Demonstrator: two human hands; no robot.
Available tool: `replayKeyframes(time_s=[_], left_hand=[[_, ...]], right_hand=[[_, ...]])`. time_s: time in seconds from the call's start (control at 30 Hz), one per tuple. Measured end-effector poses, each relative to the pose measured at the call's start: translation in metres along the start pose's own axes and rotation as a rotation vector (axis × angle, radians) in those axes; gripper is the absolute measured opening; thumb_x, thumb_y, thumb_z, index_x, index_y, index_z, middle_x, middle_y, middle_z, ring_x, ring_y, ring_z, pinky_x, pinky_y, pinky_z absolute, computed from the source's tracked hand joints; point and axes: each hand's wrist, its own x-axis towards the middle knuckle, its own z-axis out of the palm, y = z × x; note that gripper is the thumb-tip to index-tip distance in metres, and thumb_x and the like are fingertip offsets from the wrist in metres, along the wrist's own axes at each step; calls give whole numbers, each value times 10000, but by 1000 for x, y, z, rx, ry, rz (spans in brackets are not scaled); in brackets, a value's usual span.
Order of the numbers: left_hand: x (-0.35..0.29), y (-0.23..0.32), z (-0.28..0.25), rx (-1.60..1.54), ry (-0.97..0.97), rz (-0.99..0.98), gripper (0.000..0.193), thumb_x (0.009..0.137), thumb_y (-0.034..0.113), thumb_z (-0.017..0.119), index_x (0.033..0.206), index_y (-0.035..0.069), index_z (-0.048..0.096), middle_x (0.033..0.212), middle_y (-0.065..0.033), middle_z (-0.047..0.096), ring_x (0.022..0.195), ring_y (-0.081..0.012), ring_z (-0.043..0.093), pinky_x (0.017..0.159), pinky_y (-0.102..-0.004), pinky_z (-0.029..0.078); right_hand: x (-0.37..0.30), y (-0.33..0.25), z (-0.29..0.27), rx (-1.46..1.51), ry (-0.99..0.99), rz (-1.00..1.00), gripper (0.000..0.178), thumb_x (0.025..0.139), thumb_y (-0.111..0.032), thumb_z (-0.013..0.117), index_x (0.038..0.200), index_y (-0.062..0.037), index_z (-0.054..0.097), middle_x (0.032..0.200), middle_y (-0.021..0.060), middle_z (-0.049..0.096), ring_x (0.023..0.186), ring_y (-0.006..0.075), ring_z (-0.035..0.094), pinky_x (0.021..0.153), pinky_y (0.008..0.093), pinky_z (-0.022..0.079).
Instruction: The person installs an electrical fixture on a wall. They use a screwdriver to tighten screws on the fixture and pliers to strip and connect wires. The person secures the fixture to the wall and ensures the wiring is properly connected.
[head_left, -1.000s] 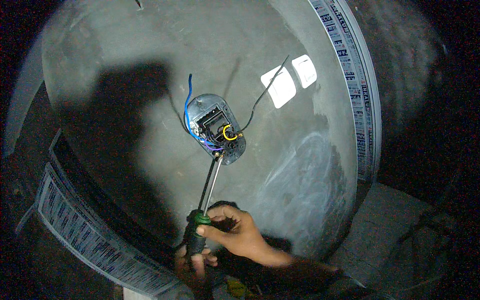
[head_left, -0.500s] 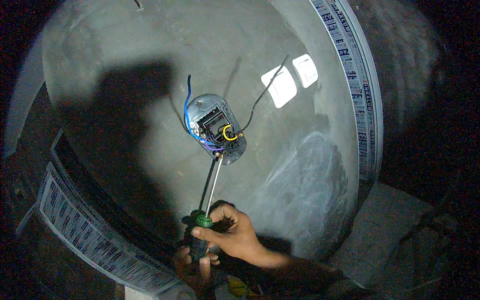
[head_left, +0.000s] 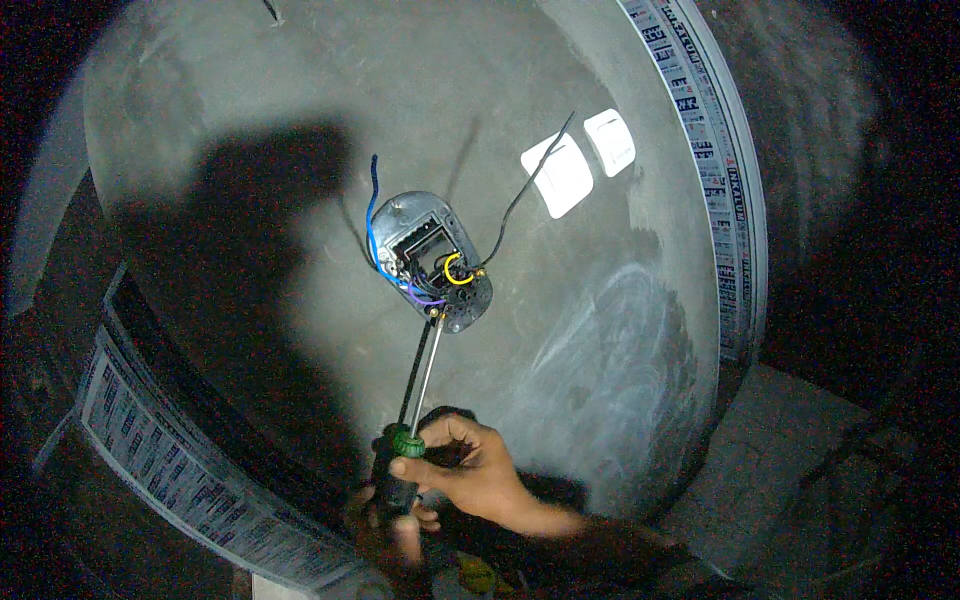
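Note:
A dark oval fixture base (head_left: 462, 225) is on the grey wall, with a rectangular opening in its middle. A blue wire (head_left: 372, 215), a yellow wire (head_left: 449, 268), a short purple wire and a long dark wire (head_left: 517, 197) come from it. A screwdriver (head_left: 428, 380) with a green and black handle slants up to the base, its tip at the lower edge by a small screw. My right hand (head_left: 475, 475) is closed around the handle's green collar with thumb and fingers. Below it my left hand (head_left: 402, 535), partly dark and blurred, grips the handle's lower end.
Two white switch plates (head_left: 557, 175) are on the wall, up and right of the base. A frame strip with printed film (head_left: 725, 190) runs down the right; another strip (head_left: 190, 450) crosses the lower left. A dark shadow falls across the wall's left side.
The screwdriver has shifted very slightly, its tip staying at the base's lower edge. My left hand is now more blurred around the handle's end; my right hand has barely moved.

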Motion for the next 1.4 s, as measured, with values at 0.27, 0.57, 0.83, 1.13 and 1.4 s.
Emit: replayKeyframes(time_s=[0.27,0.57,0.83,1.13,1.4], left_hand=[[-14,6,-2,82,-147,205,733,934,614,584,1227,-51,492,728,-130,649,626,-224,667,528,-337,562],[-10,-3,6,-115,81,15,650,982,564,553,1275,-9,459,684,-95,649,580,-244,660,501,-348,543],[-4,2,-7,470,-256,580,635,1006,569,512,1257,-14,489,715,-126,674,502,-221,635,490,-342,541],[-10,-1,-7,243,-152,162,515,1006,399,603,1279,-16,467,824,-169,679,539,-229,647,515,-348,556],[-16,11,5,110,-72,231,423,1011,344,602,1205,-23,520,748,-141,664,516,-188,627,488,-337,546]], right_hand=[[-2,-9,-5,-20,-111,31,296,878,-61,808,1134,-13,667,1029,44,716,936,92,633,789,267,517],[2,1,-1,-24,8,-94,252,854,-88,832,1034,-35,663,948,38,684,836,111,653,676,273,550],[1,-13,-7,33,-112,-10,231,904,-39,774,1104,-17,660,926,38,689,839,98,632,744,267,513],[-2,-12,-2,141,-22,122,162,891,-4,775,1012,-20,669,939,44,691,819,88,627,700,270,519],[2,3,-4,73,-66,59,226,888,-4,777,1075,-19,653,989,63,702,819,89,635,707,271,523]])
